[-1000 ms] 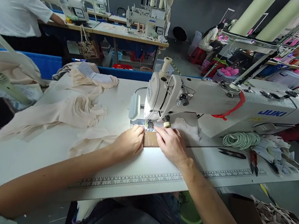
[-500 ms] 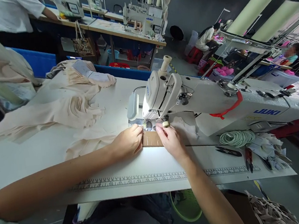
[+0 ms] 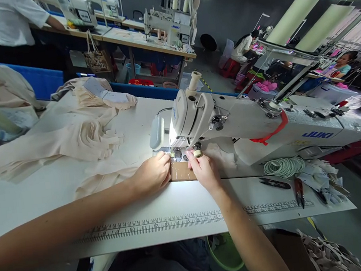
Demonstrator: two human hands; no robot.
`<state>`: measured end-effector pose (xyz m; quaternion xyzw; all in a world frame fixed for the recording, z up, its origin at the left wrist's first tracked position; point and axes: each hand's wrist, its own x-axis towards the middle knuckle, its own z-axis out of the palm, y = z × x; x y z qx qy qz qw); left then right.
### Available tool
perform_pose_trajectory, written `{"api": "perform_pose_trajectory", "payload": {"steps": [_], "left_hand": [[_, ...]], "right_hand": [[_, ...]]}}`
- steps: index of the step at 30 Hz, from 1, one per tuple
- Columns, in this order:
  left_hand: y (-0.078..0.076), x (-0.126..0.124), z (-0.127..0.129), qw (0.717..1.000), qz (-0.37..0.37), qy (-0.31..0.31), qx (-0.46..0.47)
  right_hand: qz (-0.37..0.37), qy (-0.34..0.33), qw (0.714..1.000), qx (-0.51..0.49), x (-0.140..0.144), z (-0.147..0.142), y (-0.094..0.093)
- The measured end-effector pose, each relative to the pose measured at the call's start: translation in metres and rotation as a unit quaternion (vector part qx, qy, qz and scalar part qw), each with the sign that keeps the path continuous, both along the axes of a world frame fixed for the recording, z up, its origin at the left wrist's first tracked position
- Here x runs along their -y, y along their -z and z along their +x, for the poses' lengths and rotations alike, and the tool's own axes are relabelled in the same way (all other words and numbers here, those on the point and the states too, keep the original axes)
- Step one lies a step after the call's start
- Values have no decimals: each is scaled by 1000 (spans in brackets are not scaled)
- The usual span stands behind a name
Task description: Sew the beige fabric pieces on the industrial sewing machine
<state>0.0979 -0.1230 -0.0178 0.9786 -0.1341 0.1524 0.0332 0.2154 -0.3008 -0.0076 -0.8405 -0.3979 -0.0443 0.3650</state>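
Note:
A white sewing machine (image 3: 194, 112) marked JUKI stands before me, its lamp lighting the needle area. My left hand (image 3: 154, 172) is closed at the left of the presser foot area (image 3: 176, 154), fingertips pressed together and pointing down. My right hand (image 3: 205, 170) pinches with thumb and forefinger just to the right of it, beside a cream-coloured knob (image 3: 197, 152). Whatever the fingers hold is too small or hidden to make out. Between the hands lies a brown plate (image 3: 183, 172) with pale marks. Beige cloth (image 3: 221, 157) lies behind my right hand.
Beige fabric pieces (image 3: 73, 141) and a stacked bundle (image 3: 111, 95) lie to the left. On the right are a coil of pale green cord (image 3: 284, 167), black thread snips (image 3: 274, 183), red-handled snips (image 3: 299, 192) and scraps (image 3: 324, 182). A printed ruler (image 3: 164, 224) runs along the front edge.
The whole view has shifted slightly with my head. Both hands keep nearly the same places at the machine, their fingers still closed.

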Motion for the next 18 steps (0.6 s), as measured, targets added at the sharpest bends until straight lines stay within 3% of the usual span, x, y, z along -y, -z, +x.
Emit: {"api": "perform_pose_trajectory", "payload": {"steps": [5, 13, 16, 18], "left_hand": [[0, 1, 3, 999, 30, -14, 2], [-6, 3, 2, 999, 30, -16, -17], [-10, -1, 5, 999, -3, -19, -32], [-16, -12, 8, 997, -52, -53, -34]], "right_hand": [[-14, 18, 1000, 10, -7, 5, 1], [-45, 38, 998, 31, 7, -5, 1], [-70, 22, 996, 46, 7, -12, -3], [-81, -3, 995, 64, 5, -22, -10]]}}
